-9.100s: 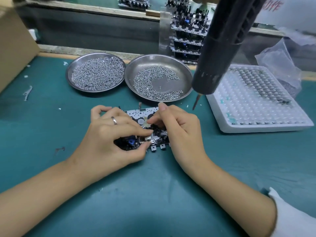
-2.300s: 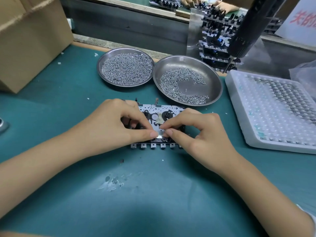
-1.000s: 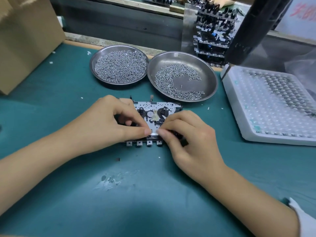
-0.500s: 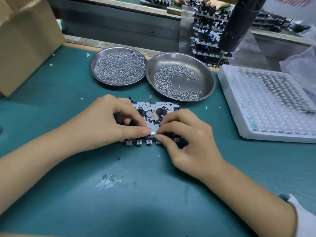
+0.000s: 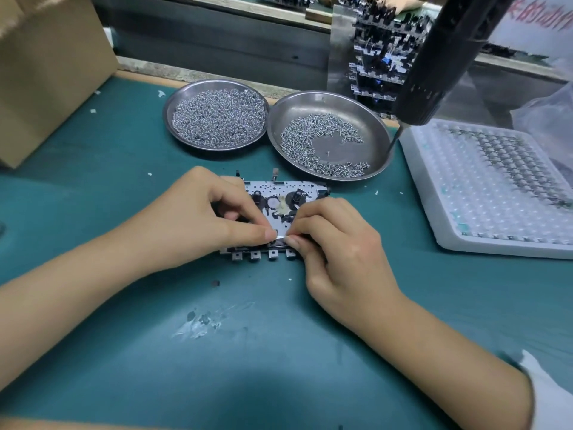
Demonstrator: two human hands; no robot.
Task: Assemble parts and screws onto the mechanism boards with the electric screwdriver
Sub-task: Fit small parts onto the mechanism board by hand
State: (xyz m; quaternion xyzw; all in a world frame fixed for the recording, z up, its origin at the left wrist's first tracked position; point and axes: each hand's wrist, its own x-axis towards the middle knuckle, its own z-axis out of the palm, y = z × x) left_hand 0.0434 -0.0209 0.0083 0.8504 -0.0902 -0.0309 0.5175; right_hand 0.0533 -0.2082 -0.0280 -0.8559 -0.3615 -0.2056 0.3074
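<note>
A metal mechanism board (image 5: 280,193) with black reels and a white gear lies flat on the green mat. My left hand (image 5: 198,215) rests on its left half, thumb and forefinger pinched at the front edge. My right hand (image 5: 338,243) covers its right front corner, fingers curled, and pinches a small light-coloured part (image 5: 280,236) against the board where both hands' fingertips meet. The black electric screwdriver (image 5: 440,57) hangs free above the right pan, its bit (image 5: 392,141) pointing down; neither hand touches it.
Two steel pans stand behind the board: the left pan (image 5: 217,114) heaped with screws, the right pan (image 5: 330,135) partly filled. A white foam tray (image 5: 496,187) with small metal parts is at the right. A cardboard box (image 5: 46,66) stands far left; stacked boards (image 5: 381,54) behind.
Both hands stay on the board with their fingertips together at its front edge, shifting only slightly. The hanging screwdriver has swung a little in the view.
</note>
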